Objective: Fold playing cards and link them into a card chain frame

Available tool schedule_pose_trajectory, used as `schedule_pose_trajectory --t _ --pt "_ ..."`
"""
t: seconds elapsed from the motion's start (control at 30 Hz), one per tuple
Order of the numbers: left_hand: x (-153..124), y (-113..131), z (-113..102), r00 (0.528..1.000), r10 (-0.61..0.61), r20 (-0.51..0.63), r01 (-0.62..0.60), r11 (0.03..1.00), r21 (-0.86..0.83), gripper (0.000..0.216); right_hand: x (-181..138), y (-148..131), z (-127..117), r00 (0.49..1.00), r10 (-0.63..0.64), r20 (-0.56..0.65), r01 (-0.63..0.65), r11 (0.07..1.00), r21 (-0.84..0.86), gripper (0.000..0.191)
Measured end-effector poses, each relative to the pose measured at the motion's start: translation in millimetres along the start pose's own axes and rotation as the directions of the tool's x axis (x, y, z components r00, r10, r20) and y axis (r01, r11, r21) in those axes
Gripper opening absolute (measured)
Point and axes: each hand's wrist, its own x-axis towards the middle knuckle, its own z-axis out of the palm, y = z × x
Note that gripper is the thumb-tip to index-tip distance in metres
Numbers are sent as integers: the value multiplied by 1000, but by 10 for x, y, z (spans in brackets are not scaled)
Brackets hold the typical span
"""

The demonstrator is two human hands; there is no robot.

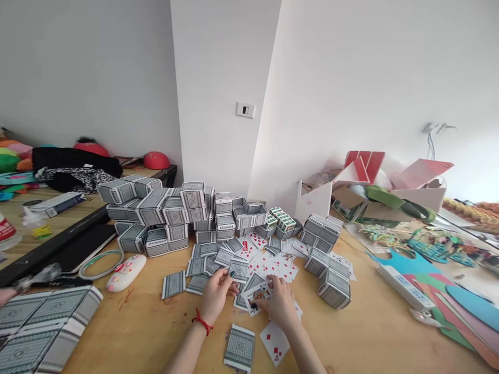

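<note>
My left hand (217, 293), with a red cord bracelet at the wrist, is closed, thumb and fingers pinched at the lower edge of a face-down playing card (238, 268). My right hand (281, 299) has its fingers curled on the edge of a face-up court card (253, 298). Beyond both hands lies a loose spread of playing cards, several with red pips (268, 264) and others back up. Nearer me, a folded card piece (239, 347) and a face-up diamond card (274, 340) rest on the table.
Blocks folded from cards (156, 208) are stacked at back left, with more blocks (329, 270) at right. Small green-white boxes (283, 219) stand behind. A white mouse (127, 272), a large card panel (42, 327), a power strip (405, 287) and coloured paper (460, 317) flank the area.
</note>
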Motion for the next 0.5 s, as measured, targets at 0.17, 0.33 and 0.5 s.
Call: schedule_pose_trajectory --t 0.17,0.33,0.5 --pt "-12 18 12 1000 7 4 -7 1000 14 24 11 38 1 996 63 57 -65 997 34 48" --pt "-17 19 3 1000 11 3 -12 1000 26 21 -1 37 1 997 81 4 -81 995 64 32" --pt "-6 0 -14 1000 15 -11 -15 1000 10 25 -82 -55 -11 997 -39 -62 42 998 36 52"
